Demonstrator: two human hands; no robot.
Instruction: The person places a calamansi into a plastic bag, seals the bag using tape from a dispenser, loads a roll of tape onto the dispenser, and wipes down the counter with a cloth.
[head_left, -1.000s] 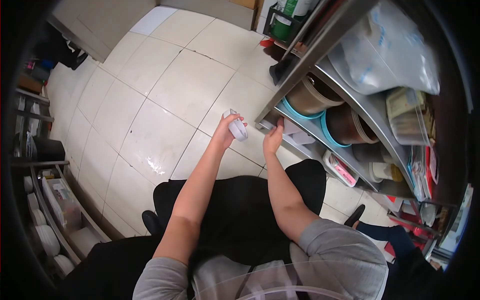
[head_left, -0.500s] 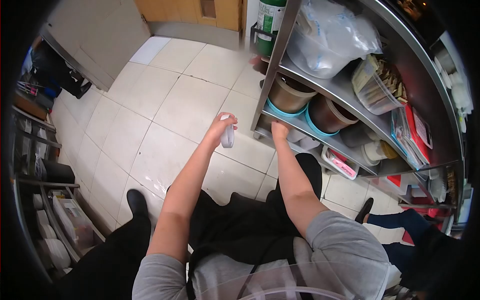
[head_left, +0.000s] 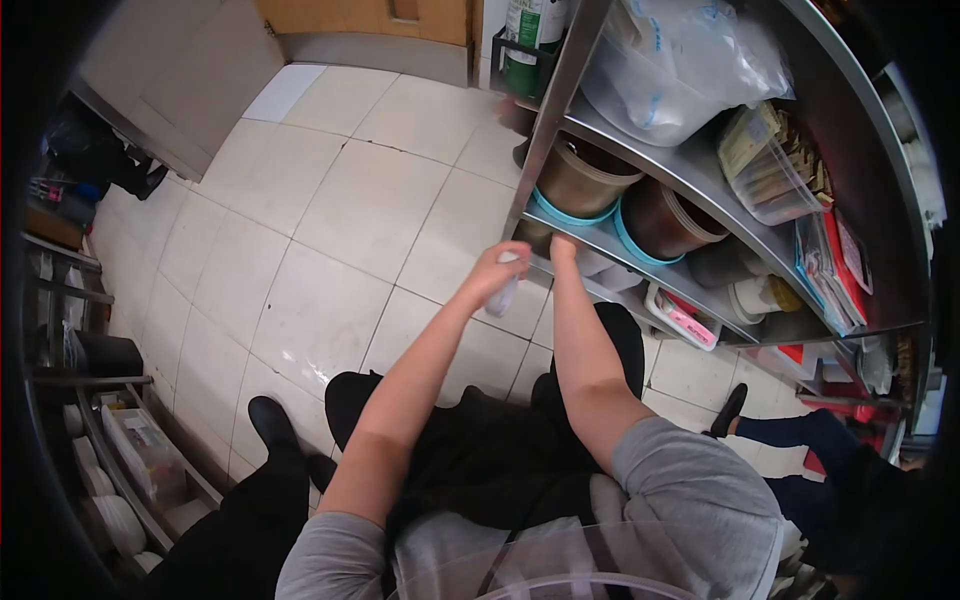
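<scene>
My left hand is closed around a small whitish object, blurred, over the tiled floor beside the shelf post. My right hand reaches into the lowest shelf compartment, under the shelf with two round tubs; its fingers are hidden by the shelf. Just above it stands a brown tub with a blue rim at its base. Pale objects lie in the compartment right beside my right wrist.
Clear bags and a bin of packets fill the upper shelf. A white tray with a pink packet is low at right. Another person's leg shows at lower right, a person's shoe at upper left. Shelving lines the left.
My right hand has gone deeper under the shelf. My left hand, still with the whitish object, first shifted left and has now moved right, nearer the shelf. The view has turned.
</scene>
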